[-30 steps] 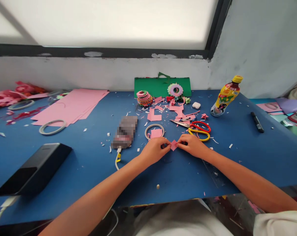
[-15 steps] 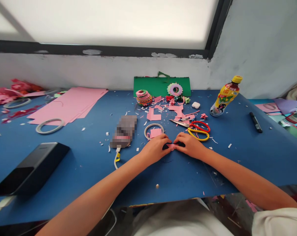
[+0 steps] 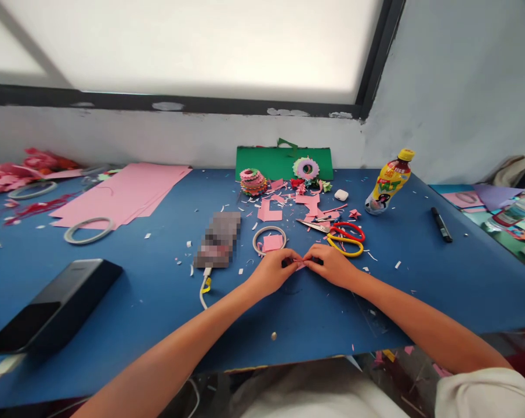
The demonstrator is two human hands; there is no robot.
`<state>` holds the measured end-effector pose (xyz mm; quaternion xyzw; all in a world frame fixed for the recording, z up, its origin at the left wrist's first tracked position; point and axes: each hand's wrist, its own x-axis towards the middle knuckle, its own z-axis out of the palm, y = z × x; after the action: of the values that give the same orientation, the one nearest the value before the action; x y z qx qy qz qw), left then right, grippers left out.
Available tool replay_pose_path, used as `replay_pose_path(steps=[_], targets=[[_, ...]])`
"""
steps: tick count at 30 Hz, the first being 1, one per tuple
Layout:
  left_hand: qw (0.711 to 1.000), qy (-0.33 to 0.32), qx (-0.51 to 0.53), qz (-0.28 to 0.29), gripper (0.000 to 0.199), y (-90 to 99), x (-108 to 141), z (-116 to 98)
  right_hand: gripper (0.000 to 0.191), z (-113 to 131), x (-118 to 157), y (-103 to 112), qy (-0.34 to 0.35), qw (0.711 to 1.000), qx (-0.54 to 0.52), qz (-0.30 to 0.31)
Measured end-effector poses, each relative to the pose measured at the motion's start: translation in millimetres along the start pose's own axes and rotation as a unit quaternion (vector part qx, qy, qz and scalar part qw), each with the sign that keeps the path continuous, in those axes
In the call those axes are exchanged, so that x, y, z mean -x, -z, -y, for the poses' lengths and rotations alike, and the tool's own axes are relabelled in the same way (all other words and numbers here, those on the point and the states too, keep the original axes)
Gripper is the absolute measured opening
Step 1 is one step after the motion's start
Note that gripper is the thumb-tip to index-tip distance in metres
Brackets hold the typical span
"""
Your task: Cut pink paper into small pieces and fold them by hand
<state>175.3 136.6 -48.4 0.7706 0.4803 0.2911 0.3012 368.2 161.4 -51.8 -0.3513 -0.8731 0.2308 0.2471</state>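
Between my two hands is a small piece of pink paper (image 3: pixel 301 266), mostly covered by the fingers. My left hand (image 3: pixel 276 268) pinches it from the left. On the other side my right hand (image 3: pixel 330 264) pinches it too, the fingertips of both hands nearly meeting. Just beyond the right hand lie scissors (image 3: pixel 348 239) with one red and one yellow handle, blades pointing left. Past the left hand a roll of tape (image 3: pixel 256 237) lies flat, with a pink paper square (image 3: pixel 273 242) inside its ring. Pink paper offcuts (image 3: pixel 270 212) are scattered farther back.
A drink bottle (image 3: pixel 388 184) stands at the back right, near a black marker (image 3: pixel 441 224). A blurred-out device (image 3: pixel 218 238) with a cable and a dark power bank (image 3: pixel 55 307) lie left. Pink sheets (image 3: pixel 127 191), stacked paper rings (image 3: pixel 253 183) and a green card (image 3: pixel 266 162) sit at the back.
Both hands have drawn slightly closer together over the pink paper, and less of it shows. The whole view has shifted a little.
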Motion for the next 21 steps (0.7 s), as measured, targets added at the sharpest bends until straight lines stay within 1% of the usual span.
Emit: replay_pose_path(steps=[4, 9, 13, 18, 21], targets=[[0.999, -0.013, -0.008, -0.036, 0.020, 1.4, 2, -6, 0.008, 5, 1, 4, 0.012, 1.000, -0.002, -0.018], [0.994, -0.060, -0.055, -0.068, 0.013, 2.6, 5, -12, 0.005, 13, 3, 5, 0.026, 0.998, 0.000, -0.051], [0.988, -0.086, -0.094, -0.086, 0.010, 5.1, 1, -11, 0.004, 18, 3, 2, 0.018, 0.996, 0.018, -0.083], [0.980, -0.091, -0.135, -0.117, 0.010, 11.9, -4, -7, 0.010, 20, 2, 4, 0.015, 0.993, 0.026, -0.115], [0.976, -0.084, -0.146, -0.141, 0.009, 14.8, -4, -8, 0.007, 19, 3, 6, 0.020, 0.992, 0.031, -0.119]])
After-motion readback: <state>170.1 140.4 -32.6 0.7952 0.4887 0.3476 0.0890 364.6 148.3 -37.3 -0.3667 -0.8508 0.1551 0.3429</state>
